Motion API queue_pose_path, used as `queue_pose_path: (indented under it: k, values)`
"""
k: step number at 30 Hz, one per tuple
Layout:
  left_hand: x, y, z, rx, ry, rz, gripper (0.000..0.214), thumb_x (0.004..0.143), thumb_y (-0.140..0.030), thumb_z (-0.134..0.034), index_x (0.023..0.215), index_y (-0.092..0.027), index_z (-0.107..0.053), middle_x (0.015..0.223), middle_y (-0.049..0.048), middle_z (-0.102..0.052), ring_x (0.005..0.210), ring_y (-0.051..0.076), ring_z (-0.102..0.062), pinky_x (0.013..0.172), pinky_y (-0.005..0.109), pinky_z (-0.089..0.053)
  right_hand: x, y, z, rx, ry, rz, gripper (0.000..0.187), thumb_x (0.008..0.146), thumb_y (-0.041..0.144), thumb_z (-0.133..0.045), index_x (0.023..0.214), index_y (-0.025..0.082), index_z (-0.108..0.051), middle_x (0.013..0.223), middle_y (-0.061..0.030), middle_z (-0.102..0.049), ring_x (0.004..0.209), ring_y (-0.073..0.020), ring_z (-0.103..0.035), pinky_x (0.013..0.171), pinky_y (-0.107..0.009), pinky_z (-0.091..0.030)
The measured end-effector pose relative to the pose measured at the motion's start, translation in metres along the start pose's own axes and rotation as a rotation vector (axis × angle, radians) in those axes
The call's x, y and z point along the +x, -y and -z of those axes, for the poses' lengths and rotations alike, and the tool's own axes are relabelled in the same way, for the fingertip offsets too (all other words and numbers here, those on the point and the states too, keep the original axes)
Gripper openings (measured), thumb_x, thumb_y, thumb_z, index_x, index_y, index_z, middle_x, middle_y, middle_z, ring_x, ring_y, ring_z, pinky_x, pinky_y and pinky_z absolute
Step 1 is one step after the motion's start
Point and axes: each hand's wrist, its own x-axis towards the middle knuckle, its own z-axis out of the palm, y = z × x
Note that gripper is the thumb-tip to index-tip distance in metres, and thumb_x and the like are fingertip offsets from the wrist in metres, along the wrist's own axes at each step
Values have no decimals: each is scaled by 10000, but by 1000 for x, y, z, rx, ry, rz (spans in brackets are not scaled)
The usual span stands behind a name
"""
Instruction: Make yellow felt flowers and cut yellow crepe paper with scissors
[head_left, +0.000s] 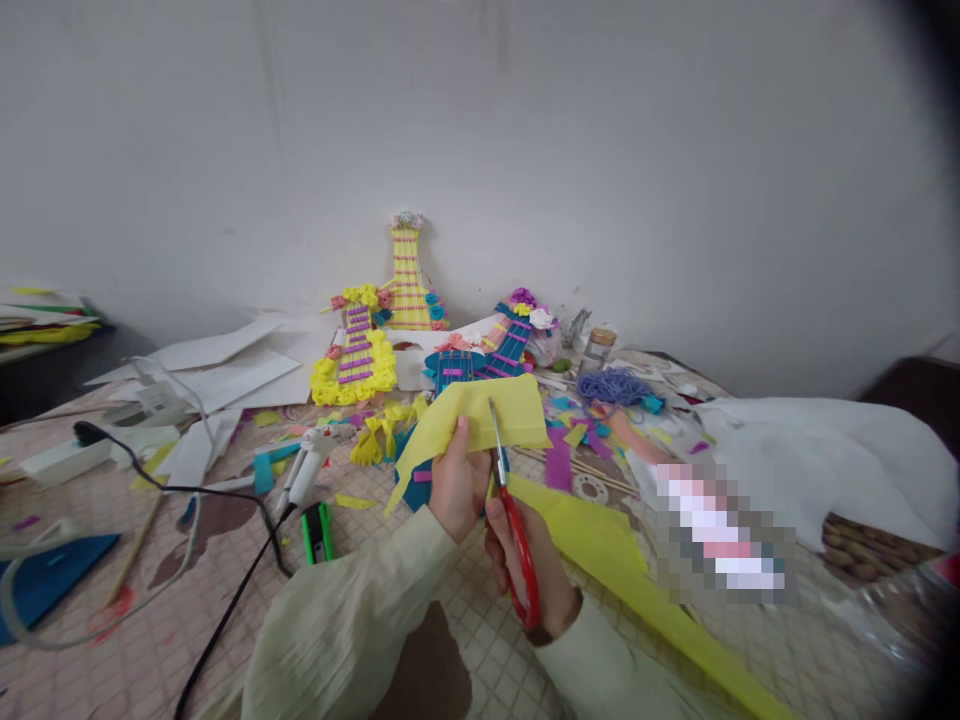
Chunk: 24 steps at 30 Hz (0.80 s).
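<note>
My left hand [455, 487] pinches a piece of yellow paper [480, 415] and holds it up over the table. My right hand [529, 560] grips red-handled scissors [516, 545], whose blades [496, 432] point up into the yellow paper. A larger yellow sheet [630, 570] lies on the table under and to the right of my hands. Both my sleeves are pale cream.
Paper guitar crafts stand by the wall: a yellow one [409, 280], a yellow-and-purple one [355, 365], a blue one [480, 360]. A glue gun [307, 470] with a black cord, a green stapler [318, 532], purple yarn [615, 386], a jar [598, 347], white sheets [225, 370] and scraps lie around.
</note>
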Motion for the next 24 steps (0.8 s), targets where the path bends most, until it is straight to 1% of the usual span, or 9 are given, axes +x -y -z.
queue_pose_path:
  k: [3,7,11,15,18,24]
  values:
    - [-1,1,1,10,7,4,213,783,-185,-512,960,-206,-629,1025,26,-652,1045,206,-545,942,348,-406,0,-1,-1,65,-13,12,443,768,614,-375,634,192,-378,434,87,-331,266,-34,-311,258,-156,-267]
    - [-4,3,1,8,44,25,247,794,-194,-504,1017,-169,-605,1045,49,-643,1048,206,-543,969,360,-378,-1,7,-1,129,-34,-33,450,753,625,-390,634,192,-366,447,95,-320,277,-20,-277,257,-145,-242]
    - [-5,5,2,26,34,33,254,794,-199,-504,1026,-162,-602,1084,51,-624,1083,217,-517,973,366,-376,-1,11,2,130,-37,-36,451,751,626,-392,639,191,-369,443,97,-326,271,-16,-263,255,-147,-230]
    - [-5,5,3,35,62,24,239,800,-199,-493,1002,-182,-619,1087,46,-624,1097,219,-506,962,354,-390,0,11,2,108,-37,-24,451,753,624,-393,631,190,-367,435,98,-325,266,-16,-273,249,-142,-229]
    - [-4,6,4,29,78,32,260,805,-208,-485,1038,-176,-596,1127,49,-601,1105,211,-499,976,354,-373,0,11,1,125,-33,-50,445,756,623,-387,641,194,-358,422,106,-314,260,-14,-263,244,-134,-233]
    - [-3,6,4,13,50,34,301,796,-200,-494,1088,-157,-551,1199,65,-550,1128,197,-478,992,329,-348,1,7,2,125,-15,-67,463,731,646,-395,635,196,-344,402,115,-307,247,-17,-277,232,-130,-243]
